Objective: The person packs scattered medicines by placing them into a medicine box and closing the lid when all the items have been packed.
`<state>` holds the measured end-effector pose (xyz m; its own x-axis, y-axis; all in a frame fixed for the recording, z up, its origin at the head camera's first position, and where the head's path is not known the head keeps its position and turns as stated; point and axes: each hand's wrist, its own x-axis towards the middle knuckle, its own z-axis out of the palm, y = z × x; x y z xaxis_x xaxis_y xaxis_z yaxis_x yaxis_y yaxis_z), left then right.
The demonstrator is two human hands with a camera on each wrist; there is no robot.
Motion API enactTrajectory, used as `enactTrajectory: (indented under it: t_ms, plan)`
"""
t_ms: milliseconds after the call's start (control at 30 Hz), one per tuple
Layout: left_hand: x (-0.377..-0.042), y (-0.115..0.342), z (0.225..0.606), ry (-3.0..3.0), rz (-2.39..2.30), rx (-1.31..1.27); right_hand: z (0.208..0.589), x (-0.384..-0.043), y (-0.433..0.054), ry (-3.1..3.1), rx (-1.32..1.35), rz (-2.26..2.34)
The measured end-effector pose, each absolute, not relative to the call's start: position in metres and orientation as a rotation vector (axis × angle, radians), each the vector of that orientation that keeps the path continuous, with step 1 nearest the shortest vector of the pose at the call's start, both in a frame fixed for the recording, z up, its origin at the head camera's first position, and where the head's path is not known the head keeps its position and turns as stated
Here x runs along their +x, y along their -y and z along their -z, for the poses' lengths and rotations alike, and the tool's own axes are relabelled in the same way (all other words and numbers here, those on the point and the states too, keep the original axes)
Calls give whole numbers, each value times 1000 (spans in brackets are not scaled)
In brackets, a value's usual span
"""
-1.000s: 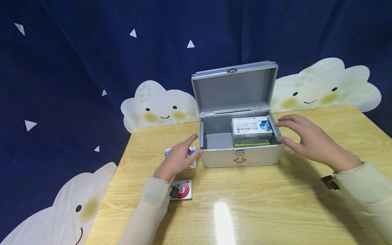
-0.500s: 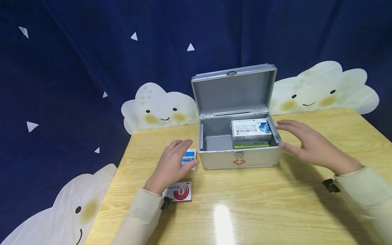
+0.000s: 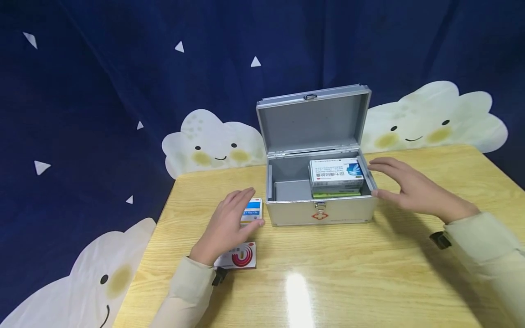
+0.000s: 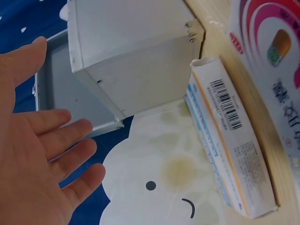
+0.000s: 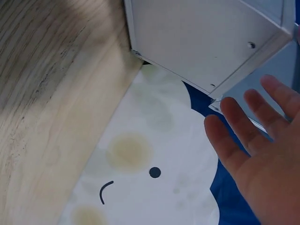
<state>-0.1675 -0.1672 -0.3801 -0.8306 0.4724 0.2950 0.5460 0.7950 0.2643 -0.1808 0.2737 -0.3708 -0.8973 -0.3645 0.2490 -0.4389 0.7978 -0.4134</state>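
Observation:
A silver metal first-aid case (image 3: 287, 213) stands on the table with its lid (image 3: 316, 123) raised. Stacked medicine boxes (image 3: 334, 171) fill the right part of its inside, a white and blue one on top, a green edge below. My left hand (image 3: 223, 230) hovers with extended fingers over a blue and white medicine box (image 3: 254, 210) left of the case; the left wrist view shows its palm (image 4: 28, 164) holding nothing. My right hand (image 3: 418, 189) is at the case's right side, fingers extended; whether the fingertips touch the rim cannot be told.
A white medicine box with red rings (image 3: 243, 256) lies nearer me, partly behind my left wrist. The wooden table (image 3: 348, 273) ends at a dark blue curtain (image 3: 213, 54) printed with clouds. The case's left compartment (image 3: 292, 190) shows its bare grey floor.
My left hand has drawn back from the case's left edge, leftward and toward me, uncovering more of the ringed box. My right hand has barely moved. The case and boxes stay in place.

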Motion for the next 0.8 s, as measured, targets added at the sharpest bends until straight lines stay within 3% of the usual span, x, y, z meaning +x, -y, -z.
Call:
enactTrajectory:
  t_ms: [800]
  plan:
    - [-167,189,387,2751,633,-781,384,-197,-280,2889,658,-755]
